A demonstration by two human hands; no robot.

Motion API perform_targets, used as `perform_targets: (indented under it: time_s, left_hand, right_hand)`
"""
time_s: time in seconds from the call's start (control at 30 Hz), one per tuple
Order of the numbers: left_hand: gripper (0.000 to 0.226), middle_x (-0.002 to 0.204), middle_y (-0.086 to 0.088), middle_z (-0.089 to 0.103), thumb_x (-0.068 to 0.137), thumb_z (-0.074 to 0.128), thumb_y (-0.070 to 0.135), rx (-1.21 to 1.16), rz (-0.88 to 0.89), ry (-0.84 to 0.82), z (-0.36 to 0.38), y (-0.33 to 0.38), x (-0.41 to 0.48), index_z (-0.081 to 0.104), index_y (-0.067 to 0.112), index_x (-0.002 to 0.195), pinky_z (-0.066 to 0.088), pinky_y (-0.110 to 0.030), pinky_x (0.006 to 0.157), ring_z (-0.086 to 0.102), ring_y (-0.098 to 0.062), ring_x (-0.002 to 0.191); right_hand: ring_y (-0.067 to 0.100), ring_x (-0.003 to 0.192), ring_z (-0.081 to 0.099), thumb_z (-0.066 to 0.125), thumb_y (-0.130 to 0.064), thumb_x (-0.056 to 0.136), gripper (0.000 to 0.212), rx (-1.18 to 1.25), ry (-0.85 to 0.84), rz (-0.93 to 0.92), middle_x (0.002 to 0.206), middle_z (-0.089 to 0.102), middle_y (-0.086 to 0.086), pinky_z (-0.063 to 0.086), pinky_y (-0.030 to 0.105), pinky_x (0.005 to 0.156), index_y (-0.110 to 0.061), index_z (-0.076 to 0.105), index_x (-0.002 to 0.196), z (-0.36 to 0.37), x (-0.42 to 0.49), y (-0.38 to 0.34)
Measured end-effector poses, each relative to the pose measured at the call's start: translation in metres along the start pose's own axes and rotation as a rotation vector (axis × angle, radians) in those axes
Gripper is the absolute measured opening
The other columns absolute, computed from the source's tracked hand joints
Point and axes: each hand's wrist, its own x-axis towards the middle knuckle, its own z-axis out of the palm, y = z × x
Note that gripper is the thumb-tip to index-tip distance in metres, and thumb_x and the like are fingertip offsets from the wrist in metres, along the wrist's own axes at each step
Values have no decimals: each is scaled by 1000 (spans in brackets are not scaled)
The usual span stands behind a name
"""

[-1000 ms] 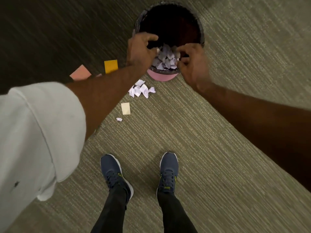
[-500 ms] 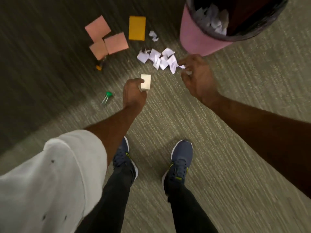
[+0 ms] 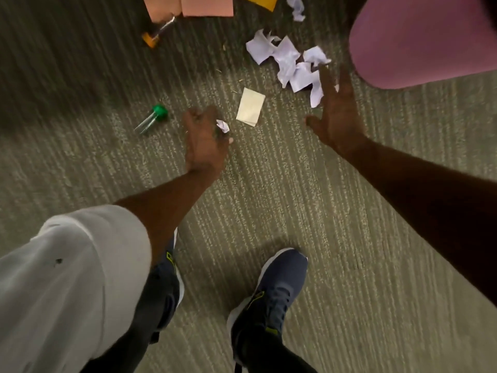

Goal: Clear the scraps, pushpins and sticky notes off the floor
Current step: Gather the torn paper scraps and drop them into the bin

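Observation:
My left hand (image 3: 204,138) is low over the carpet, fingers curled, pinching a small white scrap (image 3: 222,126). Just beyond it lies a pale yellow sticky note (image 3: 250,106). My right hand (image 3: 336,109) is spread, its fingertips at the near edge of a pile of white paper scraps (image 3: 287,60). Left of my left hand lies a green pushpin (image 3: 156,117), and farther off an orange pushpin (image 3: 152,37). Pink sticky notes (image 3: 207,6) and an orange sticky note (image 3: 261,1) lie at the top edge, with one loose scrap (image 3: 297,8) nearby.
The pink waste bin (image 3: 425,41) stands at the top right, close beside my right hand and cut off by the frame. My two dark blue shoes (image 3: 271,292) stand on the grey-green carpet below the hands.
The view has dropped closer to the floor. My left hand moved from the pale note to the small scrap. My right hand uncurled and spread at the pile's edge.

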Motion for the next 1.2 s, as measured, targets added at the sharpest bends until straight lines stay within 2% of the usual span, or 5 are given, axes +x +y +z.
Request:
perform_targets:
  time_s: [0.13,0.33,0.6,1.1,1.2]
  left_hand:
    - [44,134,-7,41,87,73,10,-67,177,-57,-4,-24,13,59,18,129,51,-23,102,55,-17,116]
    - [30,116,1,51,83,77,10,-56,275,-109,1,-15,38,67,14,111,51,-8,87,63,-12,102]
    - [56,157,-5,30,81,78,11,105,353,-172,25,46,41,58,22,132,52,-41,103,47,-24,135]
    - [21,104,-5,60,76,82,13,53,97,-186,-34,32,15,79,15,97,39,-4,71,56,-11,89]
    - [22,104,-8,62,74,84,14,43,117,-193,-68,52,1,79,14,96,42,-16,76,59,-15,88]
  right_hand:
    - [48,153,-5,86,-44,73,127,-156,-53,-86,162,-13,33,10,58,125,-15,0,161,-8,47,-6]
    - [46,153,6,66,-31,95,85,-285,-152,-134,166,-6,25,14,45,125,-25,13,161,4,63,-4]
    - [34,133,43,55,-15,98,52,-148,77,-133,154,34,13,45,42,109,-20,41,149,34,22,-27]
    - [25,102,61,56,-18,99,20,100,198,83,125,56,13,47,27,85,-8,68,112,10,-39,-46]
    - [22,100,61,58,-16,98,20,158,216,108,123,57,12,48,28,89,-7,69,112,-20,-60,-57]
